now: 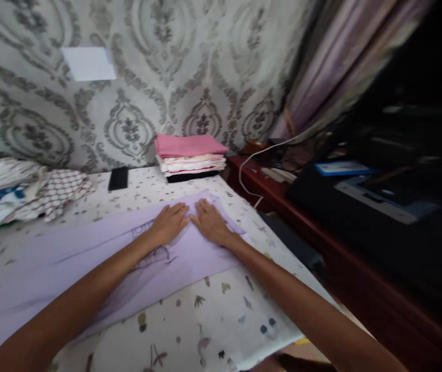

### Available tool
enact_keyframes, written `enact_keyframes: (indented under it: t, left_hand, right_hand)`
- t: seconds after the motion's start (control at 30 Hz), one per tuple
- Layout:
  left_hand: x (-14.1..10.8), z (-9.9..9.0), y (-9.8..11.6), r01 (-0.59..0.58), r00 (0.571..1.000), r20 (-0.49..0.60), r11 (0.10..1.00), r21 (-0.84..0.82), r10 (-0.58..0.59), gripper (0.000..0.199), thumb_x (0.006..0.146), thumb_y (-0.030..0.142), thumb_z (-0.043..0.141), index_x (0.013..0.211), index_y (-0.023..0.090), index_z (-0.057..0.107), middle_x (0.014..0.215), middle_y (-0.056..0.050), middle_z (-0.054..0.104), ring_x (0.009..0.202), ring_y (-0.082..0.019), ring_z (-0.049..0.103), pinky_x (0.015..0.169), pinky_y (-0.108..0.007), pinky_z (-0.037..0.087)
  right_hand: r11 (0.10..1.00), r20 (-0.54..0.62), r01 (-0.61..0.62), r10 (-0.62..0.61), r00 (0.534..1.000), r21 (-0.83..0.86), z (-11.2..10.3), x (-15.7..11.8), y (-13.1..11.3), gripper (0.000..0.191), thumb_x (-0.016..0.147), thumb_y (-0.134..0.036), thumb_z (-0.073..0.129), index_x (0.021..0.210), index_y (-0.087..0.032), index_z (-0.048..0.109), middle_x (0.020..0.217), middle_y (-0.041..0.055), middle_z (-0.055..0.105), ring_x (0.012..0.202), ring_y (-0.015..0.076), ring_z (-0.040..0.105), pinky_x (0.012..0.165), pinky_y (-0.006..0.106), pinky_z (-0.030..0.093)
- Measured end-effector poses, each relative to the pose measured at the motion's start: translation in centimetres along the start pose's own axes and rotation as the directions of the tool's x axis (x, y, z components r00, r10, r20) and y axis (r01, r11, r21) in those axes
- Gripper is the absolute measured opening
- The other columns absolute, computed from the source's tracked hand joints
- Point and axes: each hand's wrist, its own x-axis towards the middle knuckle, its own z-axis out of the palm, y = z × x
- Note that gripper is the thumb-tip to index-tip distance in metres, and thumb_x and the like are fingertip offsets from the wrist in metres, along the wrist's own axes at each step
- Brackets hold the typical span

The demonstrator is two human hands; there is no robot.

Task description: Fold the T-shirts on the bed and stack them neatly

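Observation:
A lavender cloth garment (89, 237) with dark printed lettering lies spread lengthwise across a white patterned sheet (190, 315). Both of my hands press flat on its right part, thumbs close together. My left hand (170, 223) has its fingers stretched out near the lettering, and my left forearm covers some of the print. Beside it, my right hand (210, 221) rests palm down near the garment's right end, fingers extended. Some small creases show in the cloth below my left hand. Neither hand grips anything.
Behind the garment stands a folded stack of cloth with a pink piece (190, 145) on top. A dark phone (118, 179) lies to its left, then a heap of loose clothes (58, 191). On the right, a dark red desk (333, 258) carries a white cable (262, 150) and a blue-edged item (343, 168).

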Motion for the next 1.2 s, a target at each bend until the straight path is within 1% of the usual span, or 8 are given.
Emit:
enact_keyframes:
  t: [0.13, 0.33, 0.47, 0.6, 0.73, 0.9, 1.03, 1.2]
  left_hand:
    - [-4.0, -1.4, 0.3, 0.03, 0.998, 0.048, 0.999, -0.039, -0.028, 0.06, 0.104, 0.048, 0.027, 0.154, 0.016, 0.034, 0.165, -0.014, 0.029, 0.154, -0.023, 0.021, 0.125, -0.05, 0.02]
    - [-15.4, -4.3, 0.9, 0.006, 0.99, 0.141, 1.0, 0.007, -0.007, 0.068, 0.103, 0.053, 0.029, 0.158, 0.012, 0.028, 0.166, -0.014, 0.021, 0.156, -0.024, 0.015, 0.127, -0.049, 0.015]
    - [-21.2, -4.9, -0.9, 0.065, 0.993, 0.101, 0.998, 0.022, -0.067, 0.064, 0.104, 0.051, 0.027, 0.156, 0.014, 0.032, 0.166, -0.012, 0.025, 0.155, -0.023, 0.017, 0.127, -0.046, 0.016]
    - [-24.8, -4.7, -5.3, 0.195, 0.979, 0.055, 0.98, 0.031, -0.197, 0.06, 0.104, 0.052, 0.028, 0.155, 0.021, 0.033, 0.165, -0.01, 0.029, 0.154, -0.021, 0.022, 0.126, -0.044, 0.015]
    - [-27.6, -5.6, -9.8, 0.281, 0.96, -0.006, 0.958, 0.055, -0.281, 0.055, 0.105, 0.05, 0.028, 0.152, 0.024, 0.039, 0.164, -0.008, 0.033, 0.153, -0.02, 0.025, 0.124, -0.042, 0.019]
    - [-29.9, -8.0, -13.3, 0.409, 0.899, -0.197, 0.91, 0.061, -0.391, 0.049, 0.103, 0.042, 0.032, 0.141, 0.017, 0.052, 0.153, -0.014, 0.049, 0.142, -0.024, 0.044, 0.119, -0.045, 0.029]
    - [-29.5, -9.9, -15.6, 0.478, 0.826, -0.353, 0.878, 0.023, -0.44, 0.047, 0.102, 0.037, 0.03, 0.137, 0.018, 0.055, 0.145, -0.012, 0.058, 0.136, -0.025, 0.051, 0.116, -0.047, 0.035]
    - [-27.5, -10.5, -17.6, 0.463, 0.812, -0.369, 0.884, -0.063, -0.451, 0.05, 0.101, 0.04, 0.03, 0.137, 0.017, 0.055, 0.144, -0.013, 0.058, 0.133, -0.024, 0.053, 0.114, -0.043, 0.038]
  right_hand:
    - [1.0, -0.034, 0.003, -0.004, 0.999, -0.026, 0.7, 0.3, 0.7, 0.063, 0.101, -0.047, 0.035, 0.145, -0.003, 0.046, 0.157, 0.0276, 0.037, 0.151, 0.0358, 0.028, 0.121, 0.055, 0.025]
    - [0.976, -0.161, 0.15, -0.176, 0.971, -0.16, 1.5, 0.4, 1.0, 0.057, 0.1, -0.049, 0.032, 0.14, -0.014, 0.052, 0.145, 0.0223, 0.054, 0.142, 0.0383, 0.043, 0.111, 0.063, 0.037]
    - [0.945, -0.196, 0.271, -0.305, 0.932, -0.183, 1.5, -0.4, -2.2, 0.053, 0.1, -0.046, 0.033, 0.136, -0.015, 0.057, 0.145, 0.0236, 0.054, 0.142, 0.0389, 0.043, 0.114, 0.062, 0.036]
    - [0.895, -0.117, 0.425, -0.441, 0.89, -0.135, 1.9, -0.6, -6.7, 0.053, 0.1, -0.045, 0.033, 0.138, -0.015, 0.055, 0.15, 0.0204, 0.05, 0.144, 0.0353, 0.041, 0.116, 0.056, 0.038]
    - [0.865, -0.039, 0.491, -0.497, 0.867, -0.109, 2.8, -0.5, -9.3, 0.054, 0.101, -0.046, 0.033, 0.142, -0.016, 0.053, 0.153, 0.0177, 0.048, 0.145, 0.0328, 0.04, 0.116, 0.054, 0.038]
    - [0.859, -0.033, 0.496, -0.504, 0.863, -0.128, 4.0, -0.6, -9.9, 0.059, 0.102, -0.048, 0.031, 0.138, -0.008, 0.056, 0.15, 0.0222, 0.05, 0.144, 0.0344, 0.042, 0.116, 0.052, 0.038]
    - [0.858, -0.073, 0.493, -0.506, 0.859, -0.144, 4.2, -0.3, -9.9, 0.059, 0.103, -0.048, 0.029, 0.138, -0.009, 0.057, 0.149, 0.0209, 0.051, 0.143, 0.0329, 0.043, 0.114, 0.051, 0.04]
    - [0.855, -0.079, 0.485, -0.505, 0.86, -0.184, 4.1, 0.6, -10.7, 0.057, 0.103, -0.046, 0.032, 0.141, -0.011, 0.054, 0.152, 0.0188, 0.049, 0.145, 0.031, 0.041, 0.115, 0.05, 0.04]
